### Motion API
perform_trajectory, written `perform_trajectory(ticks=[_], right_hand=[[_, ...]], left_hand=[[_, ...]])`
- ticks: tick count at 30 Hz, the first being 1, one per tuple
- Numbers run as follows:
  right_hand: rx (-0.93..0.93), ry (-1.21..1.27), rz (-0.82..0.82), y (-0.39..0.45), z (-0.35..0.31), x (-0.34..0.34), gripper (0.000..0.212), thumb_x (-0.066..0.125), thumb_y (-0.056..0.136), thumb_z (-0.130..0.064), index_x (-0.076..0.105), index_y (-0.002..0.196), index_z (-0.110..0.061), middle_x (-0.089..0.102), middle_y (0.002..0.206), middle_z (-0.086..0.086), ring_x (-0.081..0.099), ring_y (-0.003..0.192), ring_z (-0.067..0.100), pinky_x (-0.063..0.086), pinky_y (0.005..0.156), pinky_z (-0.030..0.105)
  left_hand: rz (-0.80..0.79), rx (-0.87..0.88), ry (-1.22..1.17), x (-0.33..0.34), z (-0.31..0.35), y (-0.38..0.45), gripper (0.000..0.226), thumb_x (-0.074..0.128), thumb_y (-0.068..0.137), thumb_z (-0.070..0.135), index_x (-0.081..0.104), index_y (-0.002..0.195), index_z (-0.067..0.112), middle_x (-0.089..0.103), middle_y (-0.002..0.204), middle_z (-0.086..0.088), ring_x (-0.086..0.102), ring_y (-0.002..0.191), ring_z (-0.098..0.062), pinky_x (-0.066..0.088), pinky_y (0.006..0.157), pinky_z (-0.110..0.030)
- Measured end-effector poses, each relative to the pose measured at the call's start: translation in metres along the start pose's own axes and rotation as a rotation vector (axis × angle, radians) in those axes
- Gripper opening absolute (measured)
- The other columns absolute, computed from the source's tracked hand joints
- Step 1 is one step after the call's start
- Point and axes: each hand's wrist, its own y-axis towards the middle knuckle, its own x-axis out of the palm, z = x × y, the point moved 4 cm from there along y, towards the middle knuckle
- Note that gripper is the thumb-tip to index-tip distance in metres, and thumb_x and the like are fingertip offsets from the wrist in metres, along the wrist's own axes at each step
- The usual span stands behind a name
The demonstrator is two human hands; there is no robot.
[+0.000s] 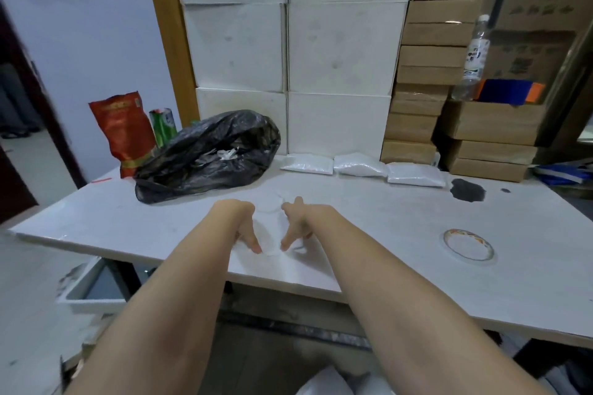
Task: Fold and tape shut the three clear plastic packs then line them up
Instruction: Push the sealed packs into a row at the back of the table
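Observation:
Three clear plastic packs filled with white grains lie side by side at the back of the white table: the left pack (307, 163), the middle pack (359, 168) and the right pack (414, 174). Nearer to me, a faint clear plastic piece (269, 236) lies flat on the table. My left hand (245, 226) and my right hand (296, 221) press on it from either side, fingers stretched down toward the near edge. A roll of clear tape (468, 246) lies flat to the right of my right arm.
A crumpled black plastic bag (208, 155) sits at the back left, with a red pouch (123, 131) and a green can (163, 127) behind it. White boxes (288, 48) and brown cartons (423, 99) are stacked along the back. A dark stain (467, 190) marks the table.

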Motion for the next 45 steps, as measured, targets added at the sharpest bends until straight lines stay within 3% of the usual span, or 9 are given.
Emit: perform_trajectory(ticks=[7,13,17,20,23,28,36,42,45], right_hand=[[-0.012,0.135,0.093,0.036,0.003,-0.012,0.082,0.078,0.071,-0.037,0.031,0.135,-0.013,0.024,0.137,0.01,0.052,0.11,0.034,0.047,0.079,0.04],[-0.125,0.324,0.174,0.067,0.011,-0.009,0.084,0.076,0.074,-0.036,0.034,0.142,-0.009,0.034,0.137,0.007,0.048,0.12,0.025,0.045,0.096,0.038],[-0.186,0.391,0.347,0.081,0.013,-0.005,0.041,0.073,0.077,-0.032,0.068,0.111,-0.009,0.053,0.108,0.009,0.056,0.1,0.024,0.047,0.083,0.033],[-0.175,0.539,0.479,0.082,0.016,0.001,0.019,0.065,0.081,-0.02,0.074,0.094,-0.008,0.062,0.082,0.002,0.056,0.084,0.018,0.042,0.071,0.026],[-0.147,0.67,0.553,0.082,0.017,0.0,0.015,0.062,0.081,-0.012,0.074,0.088,-0.006,0.072,0.091,0.007,0.063,0.084,0.019,0.047,0.074,0.026],[-0.093,1.01,0.568,0.088,-0.001,-0.029,0.016,0.058,0.082,-0.005,0.072,0.082,-0.012,0.066,0.076,0.006,0.059,0.062,0.016,0.053,0.068,0.032],[-0.013,1.194,0.564,0.149,-0.043,-0.108,0.01,0.065,0.081,-0.007,0.072,0.088,-0.009,0.069,0.095,0.01,0.065,0.085,0.025,0.057,0.08,0.035],[-0.031,1.269,0.47,0.178,-0.059,-0.122,0.026,0.057,0.086,-0.004,0.066,0.11,-0.007,0.064,0.11,0.011,0.06,0.1,0.025,0.05,0.083,0.029],[-0.062,1.253,0.414,0.19,-0.066,-0.118,0.021,0.045,0.092,-0.009,0.063,0.102,-0.005,0.06,0.095,0.011,0.054,0.077,0.018,0.042,0.062,0.023]], left_hand=[[0.106,0.122,-0.155,-0.012,0.002,0.038,0.083,0.086,0.061,0.023,0.043,0.13,0.003,0.068,0.108,-0.011,0.07,0.074,-0.02,0.058,0.079,-0.036],[0.124,0.208,-0.23,-0.024,-0.001,0.068,0.069,0.08,0.068,0.014,0.05,0.13,0.003,0.07,0.104,-0.01,0.06,0.042,0.002,0.045,0.051,-0.013],[0.118,0.26,-0.411,-0.023,0.001,0.077,0.035,0.075,0.072,0.001,0.063,0.106,0.003,0.071,0.096,-0.014,0.068,0.052,-0.005,0.053,0.061,-0.017],[0.202,0.258,-0.631,-0.018,-0.001,0.08,0.023,0.071,0.076,-0.002,0.067,0.099,-0.004,0.066,0.069,-0.01,0.064,0.045,-0.002,0.048,0.048,-0.011],[0.231,0.263,-0.895,-0.011,-0.004,0.082,0.026,0.066,0.08,-0.006,0.062,0.106,-0.007,0.063,0.07,-0.011,0.064,0.043,-0.003,0.047,0.044,-0.01],[0.331,0.258,-1.286,-0.033,-0.023,0.088,0.022,0.065,0.08,-0.007,0.066,0.102,-0.007,0.068,0.087,-0.021,0.068,0.056,-0.013,0.059,0.062,-0.019],[0.278,0.175,-1.876,-0.106,-0.044,0.098,0.016,0.056,0.087,-0.007,0.062,0.102,-0.005,0.063,0.094,-0.015,0.064,0.075,-0.017,0.054,0.045,-0.017],[0.539,0.047,-1.798,-0.129,-0.058,0.135,0.02,0.068,0.079,-0.005,0.068,0.098,-0.002,0.067,0.107,-0.016,0.068,0.084,-0.02,0.059,0.069,-0.024],[0.662,-0.042,-1.665,-0.132,-0.068,0.146,0.02,0.067,0.081,-0.002,0.068,0.101,0.001,0.067,0.106,-0.014,0.068,0.093,-0.025,0.058,0.077,-0.03]])
